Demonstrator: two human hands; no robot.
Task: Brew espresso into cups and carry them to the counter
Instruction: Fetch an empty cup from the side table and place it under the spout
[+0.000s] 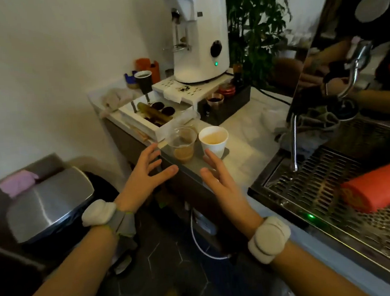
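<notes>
A clear plastic cup (182,146) with brown espresso in its bottom stands at the near edge of the counter (248,143). Right beside it stands a white paper cup (214,141) filled with light brown coffee. My left hand (148,173) hovers with spread fingers just left of and below the clear cup, holding nothing. My right hand (217,176) is open too, its fingertips just below the white cup. Neither hand touches a cup. The espresso machine (350,101) with its drip grate fills the right side.
A white grinder (199,34) stands behind on a white base, with a knock box drawer (156,116) in front of it. A black paper cup (144,80) and a copper cup (214,101) sit nearby. An orange cloth (379,186) lies on the grate. A steel bin (50,203) is at left.
</notes>
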